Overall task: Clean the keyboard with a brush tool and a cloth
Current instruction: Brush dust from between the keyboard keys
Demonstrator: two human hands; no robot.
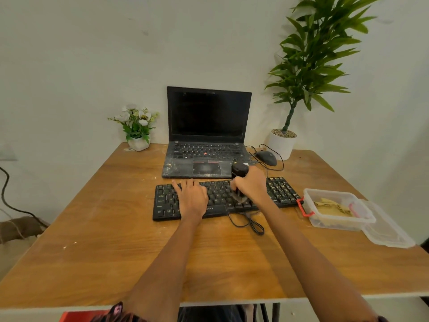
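One black, dust-flecked keyboard (pixel 226 198) lies mid-table (pixel 116 240), its cable looped at six o'clock. One brush tool (pixel 239 173), black and stubby, stands on the keys, right hand (pixel 251 183) fingers wrapped tight around it. The left hand (pixel 192 197) lies flat, fingers loosely spread, at nine o'clock of it. One dusty laptop (pixel 206 135) sits at twelve, one plastic container (pixel 336 209) at three.
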